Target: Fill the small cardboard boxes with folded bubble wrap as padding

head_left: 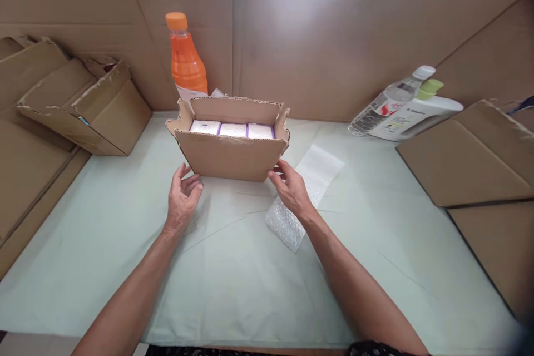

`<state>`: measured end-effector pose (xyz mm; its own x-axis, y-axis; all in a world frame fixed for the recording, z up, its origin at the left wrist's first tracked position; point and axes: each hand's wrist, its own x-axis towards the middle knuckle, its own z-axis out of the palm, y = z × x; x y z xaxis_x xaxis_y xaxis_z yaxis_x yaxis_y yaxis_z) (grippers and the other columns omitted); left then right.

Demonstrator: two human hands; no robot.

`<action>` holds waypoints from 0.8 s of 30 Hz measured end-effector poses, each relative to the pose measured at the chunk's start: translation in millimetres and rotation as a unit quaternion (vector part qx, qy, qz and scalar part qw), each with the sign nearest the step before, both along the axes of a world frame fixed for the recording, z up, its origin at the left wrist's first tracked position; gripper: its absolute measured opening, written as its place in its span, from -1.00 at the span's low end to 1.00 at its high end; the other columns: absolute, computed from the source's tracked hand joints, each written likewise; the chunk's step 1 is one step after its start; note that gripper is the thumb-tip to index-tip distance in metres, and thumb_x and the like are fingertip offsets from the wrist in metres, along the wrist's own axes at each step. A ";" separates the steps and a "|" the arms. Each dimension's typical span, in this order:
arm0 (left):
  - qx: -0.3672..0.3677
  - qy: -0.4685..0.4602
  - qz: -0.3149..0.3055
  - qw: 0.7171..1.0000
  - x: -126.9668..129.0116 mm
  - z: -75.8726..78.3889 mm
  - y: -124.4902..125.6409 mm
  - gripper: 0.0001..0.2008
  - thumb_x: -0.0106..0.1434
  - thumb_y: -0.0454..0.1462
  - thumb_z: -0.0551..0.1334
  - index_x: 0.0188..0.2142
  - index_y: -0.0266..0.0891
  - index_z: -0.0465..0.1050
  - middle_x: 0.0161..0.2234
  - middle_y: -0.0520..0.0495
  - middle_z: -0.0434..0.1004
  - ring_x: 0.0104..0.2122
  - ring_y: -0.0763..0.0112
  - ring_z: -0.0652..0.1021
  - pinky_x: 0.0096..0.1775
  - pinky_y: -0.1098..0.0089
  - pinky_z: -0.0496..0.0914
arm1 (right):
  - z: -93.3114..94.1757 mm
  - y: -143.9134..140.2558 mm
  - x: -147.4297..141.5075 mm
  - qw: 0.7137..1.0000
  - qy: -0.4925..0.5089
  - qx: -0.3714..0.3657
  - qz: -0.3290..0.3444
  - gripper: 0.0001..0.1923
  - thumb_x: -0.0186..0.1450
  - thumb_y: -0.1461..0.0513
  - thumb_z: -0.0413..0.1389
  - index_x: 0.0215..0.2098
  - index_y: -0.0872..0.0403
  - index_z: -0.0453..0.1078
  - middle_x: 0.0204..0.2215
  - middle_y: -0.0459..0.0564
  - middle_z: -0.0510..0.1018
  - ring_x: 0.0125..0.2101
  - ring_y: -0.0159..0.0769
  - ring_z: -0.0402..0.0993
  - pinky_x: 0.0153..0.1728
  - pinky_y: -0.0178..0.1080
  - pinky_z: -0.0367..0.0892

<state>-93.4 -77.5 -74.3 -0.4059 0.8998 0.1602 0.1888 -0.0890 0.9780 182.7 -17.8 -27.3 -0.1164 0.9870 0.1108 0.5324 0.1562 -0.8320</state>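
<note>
An open cardboard box [227, 157] stands in the middle of the pale green table cover, holding three white packs with purple edges [232, 129] side by side. My left hand [181, 200] hovers just in front of the box's lower left corner, fingers apart, holding nothing. My right hand [291, 189] reaches to the box's lower right corner, fingertips at or touching the cardboard, holding nothing. A strip of bubble wrap [304, 194] lies under and beside my right hand.
An orange bottle [186, 58] stands behind the box. A clear bottle [390, 100] and a white bottle with a green cap [417, 114] lie at the back right. Flattened cardboard boxes sit at the left [83, 105] and right [471, 156]. Cardboard walls surround the table.
</note>
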 end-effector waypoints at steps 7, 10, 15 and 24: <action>-0.037 0.140 -0.065 0.987 13.2 26.5 -44.1 -0.56 0.25 -0.21 0.25 0.14 -0.14 0.42 0.14 -0.22 0.43 0.02 0.13 0.57 -0.14 0.23 0.55 | -5.5 -86.0 58.7 0.965 -0.227 0.075 0.105 -0.39 0.30 -0.06 0.17 0.23 0.03 0.35 0.22 0.20 0.45 0.19 0.11 0.38 0.11 0.17 0.33; -0.056 0.161 -0.172 0.970 30.3 36.8 -66.0 -0.61 0.26 -0.20 0.23 0.07 -0.14 0.48 0.06 -0.20 0.51 -0.06 0.16 0.58 -0.30 0.32 0.52 | -21.7 -110.8 59.2 0.939 -0.309 0.101 0.112 -0.63 0.35 0.11 0.13 0.07 0.07 0.47 0.16 0.22 0.50 0.09 0.13 0.46 -0.02 0.15 0.40; -0.160 0.043 -0.253 0.953 57.0 40.4 -112.5 -0.40 0.23 -0.06 0.30 0.22 -0.17 0.33 0.05 -0.27 0.52 -0.05 0.13 0.58 -0.16 0.22 0.52 | -30.9 -139.1 11.5 0.968 -0.217 0.123 0.033 -0.78 0.39 0.30 0.01 -0.21 0.07 0.52 -0.21 0.13 0.65 -0.19 -0.08 0.57 -0.15 -0.05 0.48; -0.254 -0.038 -0.182 0.949 21.0 48.1 -131.2 -0.18 0.17 -0.07 0.28 0.34 -0.35 0.12 -0.37 0.02 0.48 -0.41 0.39 0.49 -0.33 0.39 0.41 | -0.1 -193.7 -44.1 0.977 0.129 -0.024 0.167 -0.73 0.40 0.19 0.10 0.03 0.00 0.50 0.04 0.04 0.60 -0.01 -0.23 0.56 -0.08 -0.16 0.53</action>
<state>-72.4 -208.7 -26.1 -0.0464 0.9356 -0.3501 0.1626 0.3528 0.9215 138.6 -211.5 -27.4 -0.4071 0.9037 0.1326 0.2306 0.2422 -0.9424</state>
